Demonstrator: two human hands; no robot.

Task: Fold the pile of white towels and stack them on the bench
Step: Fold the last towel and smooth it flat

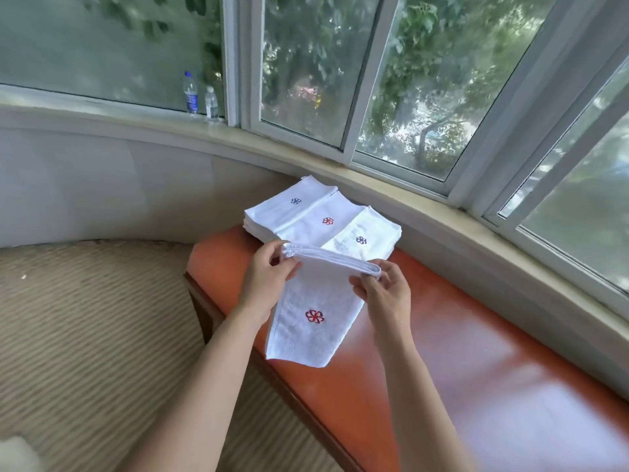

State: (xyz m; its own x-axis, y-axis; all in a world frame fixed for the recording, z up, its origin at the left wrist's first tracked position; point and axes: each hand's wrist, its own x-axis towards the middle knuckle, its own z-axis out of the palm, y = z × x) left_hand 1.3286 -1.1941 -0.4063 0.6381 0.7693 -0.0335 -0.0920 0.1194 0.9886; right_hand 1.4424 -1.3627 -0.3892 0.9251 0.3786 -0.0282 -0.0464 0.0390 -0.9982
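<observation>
Two plastic bottles [200, 96] stand side by side on the window sill [272, 144]; beige striped carpet [85, 318] covers the floor.

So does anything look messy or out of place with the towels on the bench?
Nothing much. The folded towels lie in overlapping piles rather than one square stack, and the towel both hands hold hangs partly off the bench edge.

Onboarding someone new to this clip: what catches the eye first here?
Centre frame, both hands hold up a white towel with a red flower emblem, the left hand and right hand each pinching an end of its folded top edge above the orange bench. Just behind it, a stack of folded towels with red and blue emblems lies on the bench under the window. Two bottles stand on the sill, upper left.
</observation>
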